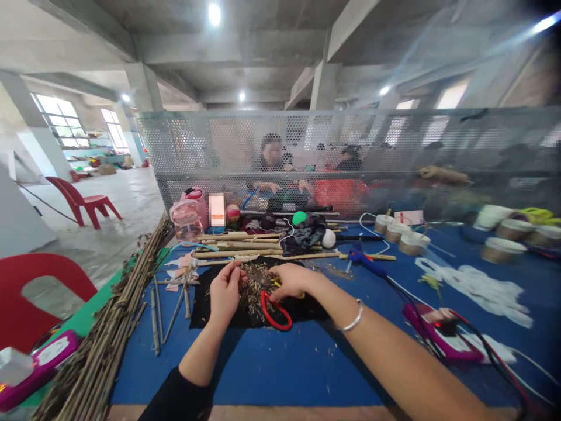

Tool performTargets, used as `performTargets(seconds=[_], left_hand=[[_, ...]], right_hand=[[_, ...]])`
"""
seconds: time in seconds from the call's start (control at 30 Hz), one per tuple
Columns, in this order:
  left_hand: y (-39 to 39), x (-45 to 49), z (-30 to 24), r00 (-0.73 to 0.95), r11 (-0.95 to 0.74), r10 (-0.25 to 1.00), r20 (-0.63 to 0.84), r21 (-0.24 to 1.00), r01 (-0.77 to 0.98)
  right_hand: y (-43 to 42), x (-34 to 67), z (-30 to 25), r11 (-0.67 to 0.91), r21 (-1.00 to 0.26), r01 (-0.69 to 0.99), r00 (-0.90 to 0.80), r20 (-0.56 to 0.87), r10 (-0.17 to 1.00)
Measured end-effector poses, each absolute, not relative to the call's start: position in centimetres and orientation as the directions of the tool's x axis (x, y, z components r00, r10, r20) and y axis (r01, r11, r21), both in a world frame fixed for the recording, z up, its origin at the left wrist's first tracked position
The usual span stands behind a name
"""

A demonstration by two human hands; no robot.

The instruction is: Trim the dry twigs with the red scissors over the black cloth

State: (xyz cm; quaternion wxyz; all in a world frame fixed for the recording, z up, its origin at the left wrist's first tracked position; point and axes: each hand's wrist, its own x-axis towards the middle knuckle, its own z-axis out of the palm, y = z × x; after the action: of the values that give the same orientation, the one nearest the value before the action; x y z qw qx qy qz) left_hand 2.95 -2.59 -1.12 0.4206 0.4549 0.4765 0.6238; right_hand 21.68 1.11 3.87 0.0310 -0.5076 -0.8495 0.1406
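My left hand point(225, 292) is held over the left part of a black cloth point(202, 301), thumb and fingertips pinched together. Whatever lies between them is too small to make out. On the cloth is a heap of short brown plant bits point(250, 299). My right hand point(290, 282), with a silver bangle at the wrist, curls down over the heap's right side. Yellow parts of some object show beneath its fingers and palm, but its kind is hidden. Against the thumb lie the red handles of scissors point(287, 320); their blades are hard to make out among the bits.
Long twigs point(109, 327) are bundled along the left edge. Bamboo sticks point(241, 245), a dark bundle point(309, 231) and a blue glue gun point(366, 257) lie beyond the cloth. A purple power strip point(456, 339) with cables is at right. Behind a perforated screen point(197, 140) sits another person point(272, 155).
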Motion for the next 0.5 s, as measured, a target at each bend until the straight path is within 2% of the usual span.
performTargets(seconds=[0.03, 0.1, 0.17, 0.23, 0.33, 0.5], left_hand=[[-2.7, 2.9, -1.0, -0.230, -0.190, 0.959, 0.164, 0.977, -0.097], [-3.0, 3.0, -0.7, -0.227, -0.179, 0.962, 0.152, 0.978, -0.104], [-3.4, 3.1, -0.4, -0.228, -0.168, 0.963, 0.141, 0.980, -0.104], [-3.8, 3.3, -0.1, -0.229, -0.149, 0.965, 0.124, 0.984, -0.094], [-4.2, 3.5, 0.2, -0.231, -0.099, 0.970, 0.076, 0.991, -0.089], [-4.5, 3.8, 0.5, -0.248, -0.030, 0.969, 0.003, 0.994, -0.104]], right_hand=[[2.4, 23.2, 4.4, 0.442, -0.334, 0.833, -0.497, -0.097, 0.862], [5.7, 27.2, 5.5, 0.393, -0.360, 0.846, -0.406, 0.043, 0.913], [9.5, 31.7, 6.1, 0.205, -0.244, 0.948, -0.153, 0.216, 0.964], [13.4, 36.0, 6.3, -0.019, -0.117, 0.993, 0.053, 0.299, 0.953], [18.5, 40.5, 5.5, -0.137, -0.094, 0.986, 0.159, 0.284, 0.946], [24.2, 42.8, 3.5, -0.214, -0.074, 0.974, 0.225, 0.203, 0.953]])
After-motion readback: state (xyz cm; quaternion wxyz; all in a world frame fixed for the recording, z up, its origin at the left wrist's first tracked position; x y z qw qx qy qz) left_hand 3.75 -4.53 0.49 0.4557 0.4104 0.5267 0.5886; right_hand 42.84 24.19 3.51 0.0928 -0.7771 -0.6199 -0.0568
